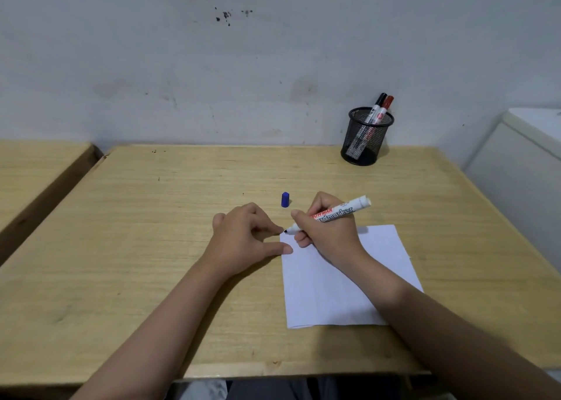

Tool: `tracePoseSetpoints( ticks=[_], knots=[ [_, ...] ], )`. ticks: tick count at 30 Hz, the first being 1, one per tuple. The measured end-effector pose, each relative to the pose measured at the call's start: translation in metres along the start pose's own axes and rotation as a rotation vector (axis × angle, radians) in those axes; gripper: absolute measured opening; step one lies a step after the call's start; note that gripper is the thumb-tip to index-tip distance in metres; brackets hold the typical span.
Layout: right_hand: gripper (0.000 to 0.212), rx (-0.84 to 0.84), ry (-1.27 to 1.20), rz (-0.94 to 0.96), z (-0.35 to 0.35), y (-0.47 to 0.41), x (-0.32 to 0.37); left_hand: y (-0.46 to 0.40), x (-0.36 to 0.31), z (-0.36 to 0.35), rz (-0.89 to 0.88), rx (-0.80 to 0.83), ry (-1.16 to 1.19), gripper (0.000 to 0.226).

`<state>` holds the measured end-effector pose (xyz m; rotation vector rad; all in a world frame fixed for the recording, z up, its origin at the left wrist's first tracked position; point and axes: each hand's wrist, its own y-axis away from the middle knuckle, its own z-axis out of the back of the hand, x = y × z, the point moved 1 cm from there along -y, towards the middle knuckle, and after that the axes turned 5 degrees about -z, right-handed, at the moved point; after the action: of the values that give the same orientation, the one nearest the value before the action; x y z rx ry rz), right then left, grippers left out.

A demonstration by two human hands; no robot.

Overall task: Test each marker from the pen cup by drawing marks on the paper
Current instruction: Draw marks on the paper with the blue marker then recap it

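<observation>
A white sheet of paper [340, 281] lies on the wooden desk [145, 235], with no marks visible on it. My right hand [328, 232] grips an uncapped white marker [340, 213], its dark tip at the paper's top left corner. My left hand [243, 241] rests beside it, fingertips pressing on the paper's left edge near the tip. The blue cap [285, 199] stands on the desk just behind my hands. A black mesh pen cup [365, 138] at the back right holds a black-capped marker [377, 103] and a red-capped marker [385, 106].
A second wooden desk [36, 172] stands to the left across a narrow gap. A white cabinet [522, 162] sits at the right edge. The wall rises right behind the desk. The left half of the desk is bare wood.
</observation>
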<state>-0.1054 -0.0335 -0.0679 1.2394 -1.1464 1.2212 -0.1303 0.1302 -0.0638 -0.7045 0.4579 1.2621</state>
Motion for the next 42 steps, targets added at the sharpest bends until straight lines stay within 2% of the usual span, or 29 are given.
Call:
tracePoseSetpoints(
  ticks=[18,24,27,31,34,38,40,42],
  knots=[
    [0.029,0.031,0.061,-0.038,-0.002,0.001,0.001,0.001,0.001,0.002,-0.005,-0.018,-0.074,0.036],
    [0.030,-0.108,-0.126,0.000,0.004,0.003,0.005,-0.002,0.000,0.003,0.019,0.024,-0.054,0.038],
    [0.022,-0.147,-0.264,-0.012,0.005,0.004,0.010,-0.009,0.000,0.005,0.106,0.023,0.104,0.040],
    [0.018,-0.209,-0.332,-0.002,0.008,0.005,0.015,-0.025,-0.004,-0.001,-0.019,-0.060,0.088,0.051],
    [0.019,-0.244,-0.331,0.026,0.009,0.006,0.019,-0.037,-0.009,-0.009,-0.095,-0.076,0.021,0.043],
    [0.024,-0.258,-0.335,0.030,0.011,0.005,0.029,-0.049,-0.010,-0.013,-0.040,-0.059,-0.040,0.025],
    [0.024,-0.263,-0.325,0.034,0.016,0.006,0.035,-0.051,-0.014,-0.010,0.008,-0.079,0.033,0.012],
    [0.025,-0.287,-0.283,0.046,0.022,0.009,0.041,-0.049,-0.021,-0.004,0.081,-0.124,0.219,0.007]
  ],
)
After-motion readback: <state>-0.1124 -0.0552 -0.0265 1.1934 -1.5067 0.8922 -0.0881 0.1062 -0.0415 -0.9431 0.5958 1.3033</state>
